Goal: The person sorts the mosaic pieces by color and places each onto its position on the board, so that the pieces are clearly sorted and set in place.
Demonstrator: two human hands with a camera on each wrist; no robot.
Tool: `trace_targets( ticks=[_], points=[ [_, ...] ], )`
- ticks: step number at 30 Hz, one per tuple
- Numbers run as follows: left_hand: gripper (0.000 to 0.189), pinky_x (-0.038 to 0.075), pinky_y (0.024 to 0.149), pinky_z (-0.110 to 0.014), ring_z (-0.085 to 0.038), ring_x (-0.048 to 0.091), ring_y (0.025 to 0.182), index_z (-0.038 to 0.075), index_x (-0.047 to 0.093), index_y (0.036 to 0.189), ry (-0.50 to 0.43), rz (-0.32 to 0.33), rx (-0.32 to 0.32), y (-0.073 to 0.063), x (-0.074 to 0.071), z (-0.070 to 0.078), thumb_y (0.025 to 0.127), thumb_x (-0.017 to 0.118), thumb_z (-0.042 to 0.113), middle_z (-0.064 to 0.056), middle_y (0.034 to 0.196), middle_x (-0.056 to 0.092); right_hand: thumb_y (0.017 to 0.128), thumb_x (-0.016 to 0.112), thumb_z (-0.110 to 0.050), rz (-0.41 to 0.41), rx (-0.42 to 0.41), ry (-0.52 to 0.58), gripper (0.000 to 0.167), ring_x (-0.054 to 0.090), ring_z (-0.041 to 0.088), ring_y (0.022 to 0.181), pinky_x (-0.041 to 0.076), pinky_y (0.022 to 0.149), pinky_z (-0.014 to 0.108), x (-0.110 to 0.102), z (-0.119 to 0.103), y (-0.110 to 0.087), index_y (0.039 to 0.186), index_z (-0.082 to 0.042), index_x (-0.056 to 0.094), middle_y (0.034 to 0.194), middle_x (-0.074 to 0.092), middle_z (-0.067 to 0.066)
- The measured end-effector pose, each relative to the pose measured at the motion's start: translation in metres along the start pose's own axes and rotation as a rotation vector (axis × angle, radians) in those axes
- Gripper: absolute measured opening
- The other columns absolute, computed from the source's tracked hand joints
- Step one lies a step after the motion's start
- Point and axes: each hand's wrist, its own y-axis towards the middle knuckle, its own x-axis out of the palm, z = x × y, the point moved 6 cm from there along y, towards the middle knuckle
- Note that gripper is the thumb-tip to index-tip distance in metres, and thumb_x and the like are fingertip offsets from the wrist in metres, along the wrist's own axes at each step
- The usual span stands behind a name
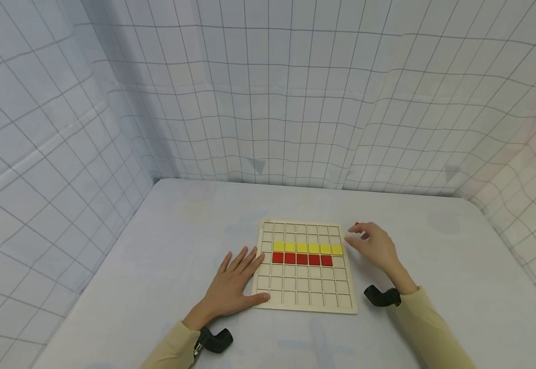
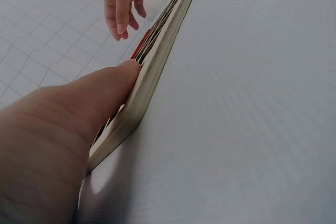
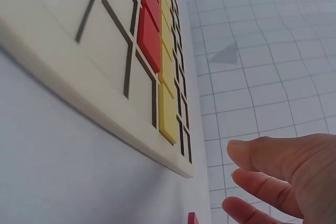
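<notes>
A pale square board with a grid of cells lies on the table. Across it runs a row of several yellow tiles, and just nearer me a shorter row of red tiles. My left hand rests spread at the board's left edge, its thumb over the rim. Off the right edge, my right hand hovers with bent fingers, thumb and fingertips apart and nothing between them. A loose red tile peeks out beside those fingertips, mostly hidden by them in the head view.
White cloth walls with a dark grid stand behind and on both sides of the white table. Each wrist wears a black device, one on the left and one on the right.
</notes>
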Motion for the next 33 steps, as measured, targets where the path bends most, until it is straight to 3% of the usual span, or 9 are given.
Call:
trace_targets(
  ticks=[7, 13, 20, 33],
  points=[
    [0.091, 0.002, 0.111, -0.051, -0.024, 0.01, 0.143, 0.018, 0.025, 0.152, 0.0, 0.005, 0.007, 0.0, -0.001, 0.0, 0.083, 0.048, 0.072, -0.003, 0.156, 0.018, 0.087, 0.069, -0.022, 0.02, -0.058, -0.021, 0.031, 0.051, 0.039, 0.101, 0.042, 0.082, 0.053, -0.002, 0.01, 0.01, 0.106, 0.003, 0.067, 0.109, 0.06, 0.022],
    [0.091, 0.002, 0.111, -0.052, -0.025, 0.01, 0.143, 0.017, 0.027, 0.152, 0.002, 0.014, 0.008, 0.0, 0.001, -0.001, 0.083, 0.046, 0.073, -0.004, 0.156, 0.019, 0.088, 0.068, -0.024, -0.005, -0.013, -0.036, 0.039, 0.043, 0.046, 0.114, 0.036, 0.092, 0.06, -0.004, 0.018, 0.017, 0.115, 0.003, 0.063, 0.119, 0.055, 0.028],
    [0.091, 0.002, 0.111, -0.051, -0.025, 0.011, 0.143, 0.017, 0.026, 0.152, 0.004, 0.016, 0.01, 0.0, 0.001, -0.001, 0.083, 0.047, 0.073, -0.003, 0.156, 0.018, 0.087, 0.068, -0.025, -0.034, 0.016, -0.102, 0.047, 0.041, 0.049, 0.113, 0.037, 0.089, 0.061, -0.003, 0.022, 0.023, 0.123, 0.004, 0.059, 0.125, 0.05, 0.032],
    [0.091, 0.002, 0.111, -0.052, -0.025, 0.01, 0.143, 0.017, 0.026, 0.152, -0.005, 0.009, 0.002, 0.0, 0.0, 0.0, 0.083, 0.048, 0.072, -0.004, 0.156, 0.019, 0.088, 0.065, -0.025, -0.051, 0.093, -0.165, 0.046, 0.039, 0.05, 0.106, 0.036, 0.083, 0.06, 0.001, 0.033, 0.025, 0.121, 0.006, 0.058, 0.118, 0.048, 0.034]
  ],
)
